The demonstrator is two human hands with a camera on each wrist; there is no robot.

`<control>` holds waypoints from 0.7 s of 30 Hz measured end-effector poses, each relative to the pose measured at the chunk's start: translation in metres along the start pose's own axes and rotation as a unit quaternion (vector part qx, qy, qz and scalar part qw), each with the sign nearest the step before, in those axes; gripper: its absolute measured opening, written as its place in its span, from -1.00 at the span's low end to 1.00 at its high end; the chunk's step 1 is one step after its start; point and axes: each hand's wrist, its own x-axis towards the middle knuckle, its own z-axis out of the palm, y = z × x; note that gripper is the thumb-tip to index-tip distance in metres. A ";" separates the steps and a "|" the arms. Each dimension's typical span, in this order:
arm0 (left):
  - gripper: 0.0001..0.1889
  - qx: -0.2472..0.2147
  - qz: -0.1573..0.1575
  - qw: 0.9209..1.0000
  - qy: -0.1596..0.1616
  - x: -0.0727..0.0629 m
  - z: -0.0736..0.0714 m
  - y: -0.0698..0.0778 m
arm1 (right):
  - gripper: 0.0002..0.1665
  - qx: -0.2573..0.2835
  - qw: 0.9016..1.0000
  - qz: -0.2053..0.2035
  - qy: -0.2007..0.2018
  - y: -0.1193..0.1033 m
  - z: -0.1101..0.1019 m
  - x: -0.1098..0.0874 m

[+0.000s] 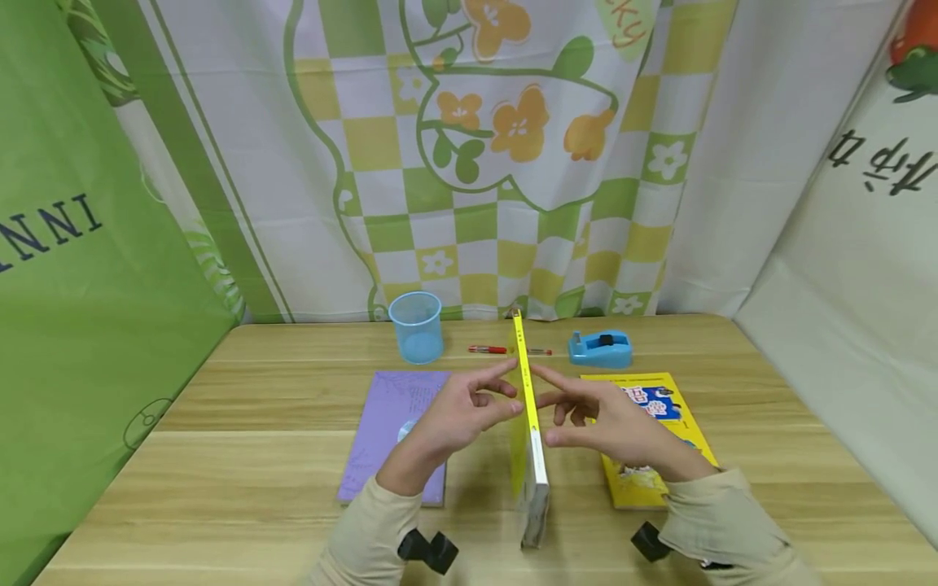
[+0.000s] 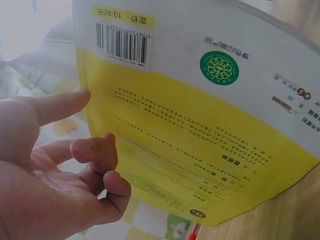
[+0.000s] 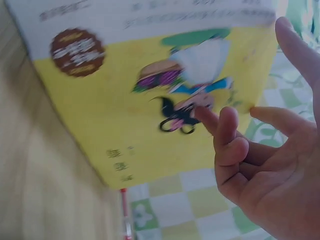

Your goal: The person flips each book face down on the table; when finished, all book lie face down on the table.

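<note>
Yellow book [image 1: 528, 391] is upright in the middle of the worktop [image 1: 242, 456], spine up. Left hand [image 1: 465, 407] and right hand [image 1: 604, 411] flank it, both pretty loose, index fingers and thumbs stretched out to its covers. Purple book [image 1: 392, 423]'s off left, cup [image 1: 419, 330] and tape dispenser [image 1: 601, 352] towards the back.

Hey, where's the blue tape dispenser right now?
In the head view, the blue tape dispenser sits right of centre, just beyond the flat yellow book and right of the red pen.

Wooden table [image 1: 242, 456], cup [image 1: 418, 334], pen [image 1: 487, 350], tape dispenser [image 1: 602, 352], purple book [image 1: 383, 431], yellow book [image 1: 685, 411], upright book [image 1: 536, 449]
</note>
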 end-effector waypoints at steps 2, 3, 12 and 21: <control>-0.35 0.002 0.003 1.000 -0.003 0.000 0.001 0.000 | -0.07 -0.001 1.000 -0.008 0.005 -0.005 -0.001 -0.002; -0.35 0.004 0.005 1.000 -0.004 0.000 0.002 0.000 | -0.05 -0.003 1.000 -0.011 0.006 -0.007 -0.002 -0.002; -0.34 0.011 0.013 1.000 0.000 -0.002 0.006 0.003 | -0.03 -0.010 0.999 -0.034 0.012 -0.012 -0.002 -0.004; -0.34 0.019 0.016 1.000 0.001 0.001 0.009 -0.001 | -0.02 -0.001 0.999 -0.036 0.007 -0.014 -0.005 -0.008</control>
